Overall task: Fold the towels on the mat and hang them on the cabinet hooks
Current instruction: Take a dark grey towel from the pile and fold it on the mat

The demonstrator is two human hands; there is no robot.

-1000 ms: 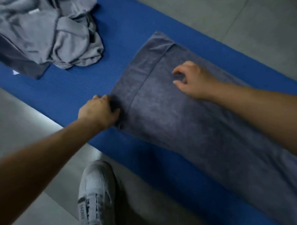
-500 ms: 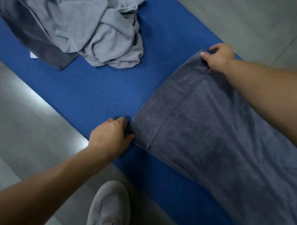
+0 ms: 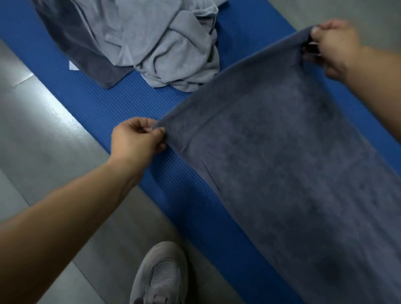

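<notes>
Towel (image 3: pixel 287 171), dark grey, head view: pinched at one end corner by left hand (image 3: pixel 137 138), at the other by right hand (image 3: pixel 332 47); end now lifted off blue mat (image 3: pixel 114 105), flat half a second ago, remainder lying along it. Judged as first fold beginning. Not yet folded: heap of lighter towels (image 3: pixel 162 43), farther up mat.

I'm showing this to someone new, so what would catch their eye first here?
The dark towel stands out first, stretched along the blue mat with its far edge raised. The left hand pinches one corner and the right hand grips the other. Beyond it, at the top of the view, a rumpled heap of lighter towels lies on the mat.
</notes>
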